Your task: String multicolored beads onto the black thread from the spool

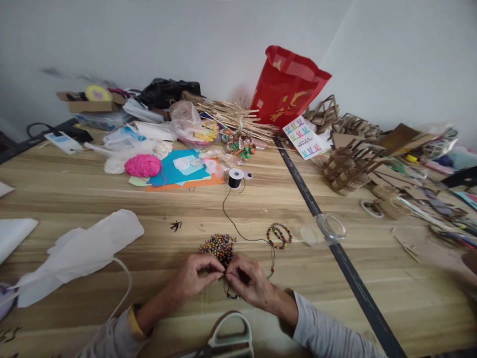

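Both hands work at the near side of the wood-grain counter (112,200); the left hand (190,278) is closed in a thumb-and-finger pinch, apparently on the thin black cord (257,240); the right hand (255,283) is pinched directly opposite, apparently on the same cord; whether a bead also sits between the fingertips is too small to tell.

The cord runs from the white flanged spool (235,172), which stands upright farther back, round to the right hand; one reddish round bead (273,270) sits on this run; a dark loop hangs below the fingertips.

The heap of small multicoloured round beads (217,244) lies just beyond the fingertips; two multicoloured beaded rings (269,236) lie overlapping to the right of it; the scissors with pale looped handles (231,340) lie on the near side of the hands.

Step in hand, as judged: fine handling of the cord, either threading or knotting; which one cannot be told.

Next move, as judged: it calls for a firm pinch on one side, a precise pull or feed on the other, and slack maintained toward the spool.
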Demonstrator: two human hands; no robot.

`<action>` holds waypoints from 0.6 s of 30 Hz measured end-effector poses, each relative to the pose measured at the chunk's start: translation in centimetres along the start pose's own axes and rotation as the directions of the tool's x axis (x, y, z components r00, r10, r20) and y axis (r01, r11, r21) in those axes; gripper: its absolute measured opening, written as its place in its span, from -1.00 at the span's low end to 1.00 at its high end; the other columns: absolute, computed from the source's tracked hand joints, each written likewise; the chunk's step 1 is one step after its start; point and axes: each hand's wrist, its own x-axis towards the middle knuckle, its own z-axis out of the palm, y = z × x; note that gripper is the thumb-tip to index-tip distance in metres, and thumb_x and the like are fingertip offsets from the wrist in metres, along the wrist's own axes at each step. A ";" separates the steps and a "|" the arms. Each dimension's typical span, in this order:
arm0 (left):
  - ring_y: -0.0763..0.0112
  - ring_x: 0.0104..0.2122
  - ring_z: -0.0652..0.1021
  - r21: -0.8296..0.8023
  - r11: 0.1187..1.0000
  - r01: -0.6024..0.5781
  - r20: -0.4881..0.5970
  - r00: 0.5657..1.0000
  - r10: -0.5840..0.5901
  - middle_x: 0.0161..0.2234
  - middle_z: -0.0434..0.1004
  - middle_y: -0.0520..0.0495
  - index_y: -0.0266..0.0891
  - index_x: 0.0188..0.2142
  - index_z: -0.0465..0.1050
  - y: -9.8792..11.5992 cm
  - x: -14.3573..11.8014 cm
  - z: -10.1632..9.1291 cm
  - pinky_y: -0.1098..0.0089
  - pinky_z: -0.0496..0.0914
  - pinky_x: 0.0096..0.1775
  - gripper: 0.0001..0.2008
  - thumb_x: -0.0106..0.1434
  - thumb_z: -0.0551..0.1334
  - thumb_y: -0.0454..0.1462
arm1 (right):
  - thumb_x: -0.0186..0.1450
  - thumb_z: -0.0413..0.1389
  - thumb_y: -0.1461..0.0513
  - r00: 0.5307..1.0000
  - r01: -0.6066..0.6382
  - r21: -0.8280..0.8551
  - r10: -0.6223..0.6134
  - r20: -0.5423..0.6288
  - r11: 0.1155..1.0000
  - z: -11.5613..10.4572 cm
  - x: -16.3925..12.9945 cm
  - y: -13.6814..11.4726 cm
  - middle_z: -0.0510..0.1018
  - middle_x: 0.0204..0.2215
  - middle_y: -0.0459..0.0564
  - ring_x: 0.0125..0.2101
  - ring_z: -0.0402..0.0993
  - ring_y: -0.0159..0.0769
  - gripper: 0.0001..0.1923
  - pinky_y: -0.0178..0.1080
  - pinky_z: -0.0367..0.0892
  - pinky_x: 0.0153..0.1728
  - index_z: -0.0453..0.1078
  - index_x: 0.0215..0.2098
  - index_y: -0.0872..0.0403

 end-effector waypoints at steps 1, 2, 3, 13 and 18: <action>0.36 -0.46 0.54 0.004 1.000 -0.003 0.004 1.000 0.003 -0.47 0.57 -0.16 -0.37 -0.45 0.55 0.0 0.0 0.0 0.46 0.39 -0.38 -0.86 0.06 0.25 -0.30 | 0.31 0.02 0.25 1.000 0.002 -0.004 -0.002 0.000 1.000 0.0 0.0 0.0 0.37 -0.53 -0.06 -0.49 0.27 -0.42 -0.86 -0.39 0.18 -0.47 0.32 -0.40 0.12; 0.36 -0.46 0.54 0.010 1.000 -0.006 0.005 1.000 0.006 -0.47 0.58 -0.15 -0.36 -0.44 0.55 0.0 0.0 0.0 0.46 0.39 -0.37 -0.86 0.07 0.25 -0.30 | 0.31 0.01 0.25 1.000 0.004 -0.008 -0.004 -0.001 1.000 0.0 0.0 0.0 0.37 -0.53 -0.06 -0.49 0.27 -0.42 -0.85 -0.39 0.18 -0.48 0.32 -0.41 0.12; 0.37 -0.45 0.54 0.019 1.000 -0.008 0.007 1.000 0.007 -0.47 0.58 -0.15 -0.36 -0.44 0.55 0.0 0.0 0.0 0.46 0.39 -0.37 -0.86 0.07 0.25 -0.29 | 0.31 0.01 0.24 1.000 0.007 -0.011 -0.007 -0.002 1.000 0.0 0.1 0.0 0.37 -0.53 -0.06 -0.50 0.27 -0.42 -0.84 -0.39 0.18 -0.49 0.32 -0.41 0.12; 0.38 -0.44 0.54 0.087 0.995 -0.039 0.036 0.999 0.036 -0.44 0.59 -0.13 -0.33 -0.41 0.56 0.2 0.0 -0.2 0.46 0.38 -0.36 -0.87 0.11 0.25 -0.30 | 0.29 0.02 0.29 1.000 0.015 0.038 -0.015 -0.009 0.999 -0.1 0.2 -0.2 0.38 -0.52 -0.05 -0.49 0.28 -0.40 -0.89 -0.38 0.19 -0.48 0.33 -0.40 0.12; 0.37 -0.43 0.55 0.076 0.996 -0.048 0.045 0.998 0.045 -0.44 0.59 -0.14 -0.34 -0.41 0.56 0.2 0.0 -0.2 0.46 0.39 -0.34 -0.86 0.12 0.24 -0.29 | 0.28 0.07 0.26 1.000 0.009 0.045 -0.008 -0.021 0.999 0.0 0.1 -0.2 0.38 -0.53 -0.07 -0.52 0.27 -0.43 -0.90 -0.39 0.19 -0.49 0.32 -0.40 0.12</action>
